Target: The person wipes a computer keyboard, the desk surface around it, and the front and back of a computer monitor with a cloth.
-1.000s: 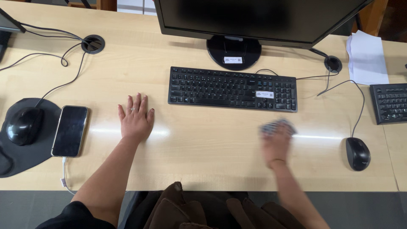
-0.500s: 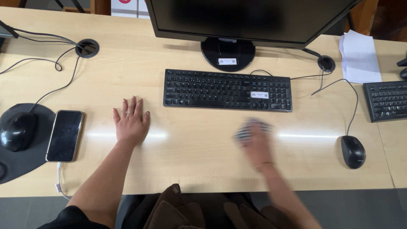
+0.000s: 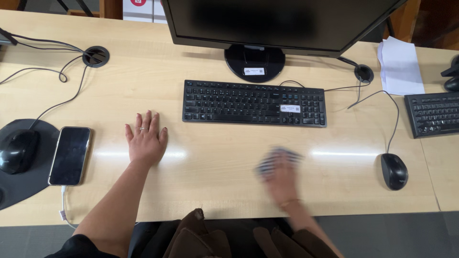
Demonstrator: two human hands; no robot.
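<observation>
My left hand lies flat and palm down on the light wooden desk, fingers spread, a ring on one finger. It holds nothing. My right hand, blurred by motion, presses a small blue-and-white striped cloth onto the desk in front of the black keyboard. The cloth sits under my fingers, below the keyboard's right half.
A black monitor on a round stand rises behind the keyboard. A black mouse lies right, a phone and second mouse on a dark pad left. White papers and another keyboard are far right. Cables run to desk grommets.
My right hand with the cloth has swept left and toward me across the desk. My left hand has stayed flat in place.
</observation>
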